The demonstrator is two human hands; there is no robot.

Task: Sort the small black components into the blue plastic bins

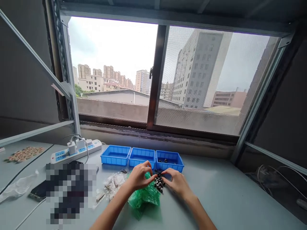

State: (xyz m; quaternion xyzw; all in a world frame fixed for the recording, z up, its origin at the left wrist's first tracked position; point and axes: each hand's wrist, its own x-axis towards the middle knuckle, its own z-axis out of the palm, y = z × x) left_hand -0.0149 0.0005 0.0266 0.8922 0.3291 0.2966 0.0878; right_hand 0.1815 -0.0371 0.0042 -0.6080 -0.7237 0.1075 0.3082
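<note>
Low over the table, my left hand (140,176) bends its thumb and forefinger into a ring, tips pressed close together; anything between them is too small to name. Facing it, my right hand (177,182) is closed in a pinch at the edge of a heap of small black-and-silver parts (159,184). What its fingertips hold is not clear. The heap lies by a crumpled green plastic bag (146,198), partly under my left hand. Just behind my hands stands a blue bin (171,167) with a few small dark parts inside.
Two more blue bins (115,160) adjoin it in a row. Clear bags of small parts (114,183) lie to the left. Further left are a power strip (79,151) with plugs and cables, a dark phone (38,191) and crumpled clear plastic (21,188). Metal shelf posts frame the window.
</note>
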